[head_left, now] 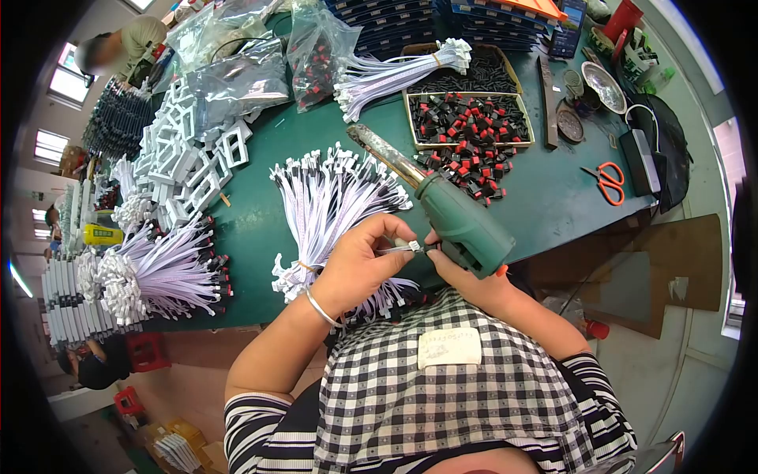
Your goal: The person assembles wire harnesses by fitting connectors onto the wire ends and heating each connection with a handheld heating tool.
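Observation:
My left hand (359, 257), with a bracelet at the wrist, pinches a thin white cable with a small white connector (414, 246) at its end. Close to its right, my right hand (454, 272) has its fingers together around a small dark piece (431, 246), partly hidden under a green heat gun (467, 221). The gun's metal nozzle points up and left. Beyond my left hand a fanned bundle of white cables (316, 205) lies on the green table (257, 272). Behind the gun are small black and red parts (466, 126), some in a tray and some loose.
White frames (185, 158) and more cable bundles (170, 272) are at the left. Clear bags (316, 59) and another cable bundle (403, 75) lie at the back. Orange scissors (608, 186) rest at the right. A person (142, 39) is at the far upper left.

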The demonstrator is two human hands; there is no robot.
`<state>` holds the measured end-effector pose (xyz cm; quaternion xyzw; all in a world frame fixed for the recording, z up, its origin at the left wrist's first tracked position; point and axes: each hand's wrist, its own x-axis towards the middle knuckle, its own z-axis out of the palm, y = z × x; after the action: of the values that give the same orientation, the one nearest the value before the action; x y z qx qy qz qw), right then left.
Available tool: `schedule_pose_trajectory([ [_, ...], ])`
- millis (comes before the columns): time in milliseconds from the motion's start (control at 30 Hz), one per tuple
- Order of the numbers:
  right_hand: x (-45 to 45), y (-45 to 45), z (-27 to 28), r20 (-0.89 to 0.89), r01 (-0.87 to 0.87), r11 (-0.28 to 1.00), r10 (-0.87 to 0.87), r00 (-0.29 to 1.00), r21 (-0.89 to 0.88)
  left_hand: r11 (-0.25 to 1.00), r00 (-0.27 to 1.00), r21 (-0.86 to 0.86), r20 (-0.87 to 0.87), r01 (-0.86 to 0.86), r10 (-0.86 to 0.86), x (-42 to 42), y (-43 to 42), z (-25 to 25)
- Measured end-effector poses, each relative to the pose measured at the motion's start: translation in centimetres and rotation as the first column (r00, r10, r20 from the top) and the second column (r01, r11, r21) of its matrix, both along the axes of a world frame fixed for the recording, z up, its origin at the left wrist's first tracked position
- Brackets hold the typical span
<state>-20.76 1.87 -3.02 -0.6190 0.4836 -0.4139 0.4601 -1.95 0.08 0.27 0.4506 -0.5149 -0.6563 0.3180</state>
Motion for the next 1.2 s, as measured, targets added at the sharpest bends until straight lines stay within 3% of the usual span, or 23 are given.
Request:
schedule_pose_trajectory([
  [133, 0.0, -0.1, -0.4, -0.05, -0.018, 0.995, 0.012, 0.999, -0.103, 1.0, 0.998, 0.008, 0.054, 0.029, -0.03, 0.0, -0.3, 0.3],
  [333, -0.1, -0.6, 0.4, -0.285, -0.11, 0.886, -0.025, 0.958, -0.451, 0.99, 0.995, 0.138, -0.097, 0.005, 0.009, -0.3, -0.5, 0.0],
  [433, 0.1, -0.1, -0.9, -0.212, -0.076, 0.929, -0.003, 0.977, -0.362, 0.982, 0.993, 0.187, -0.112, -0.027, 0.049, -0.3, -0.6, 0.0],
  [533, -0.3, -0.3, -0.8, -0.384, -0.166, 0.846, -0.048, 0.922, -0.506, 0.982, 0.992, 0.187, -0.113, -0.036, 0.058, -0.4, -0.5, -0.1],
  [733, 0.2, -0.2, -0.4, -0.322, -0.089, 0.884, -0.072, 0.944, -0.458, 0.988, 0.993, 0.137, -0.086, -0.072, 0.085, -0.8, -0.6, 0.0],
  [867, 0.1, -0.2, -0.5, -0.088, -0.072, 0.993, 0.064, 0.994, -0.089, 0.984, 0.991, 0.161, -0.098, -0.072, 0.089, -0.4, -0.5, -0.2],
  [933, -0.4, -0.2, -0.2, 0.019, -0.063, 0.997, 0.064, 0.998, -0.04, 0.984, 0.989, 0.162, -0.116, -0.075, 0.095, -0.1, -0.6, -0.2],
  [1033, -0.8, -0.5, 0.6, -0.149, -0.138, 0.971, 0.11, 0.983, -0.195, 0.958, 0.99, 0.284, -0.121, -0.037, 0.074, 0.4, -1.0, 1.1],
  [1133, 0.0, -0.3, -0.2, -0.33, -0.115, 0.93, -0.007, 0.944, -0.35, 0.956, 0.997, 0.289, -0.057, 0.058, -0.044, 0.6, -1.2, 1.3],
  [1200, 0.7, -0.3, 0.6, -0.021, 0.015, 0.996, -0.017, 1.0, -0.088, 0.96, 0.998, 0.277, -0.06, 0.044, -0.028, 0.7, -1.1, 1.3],
])
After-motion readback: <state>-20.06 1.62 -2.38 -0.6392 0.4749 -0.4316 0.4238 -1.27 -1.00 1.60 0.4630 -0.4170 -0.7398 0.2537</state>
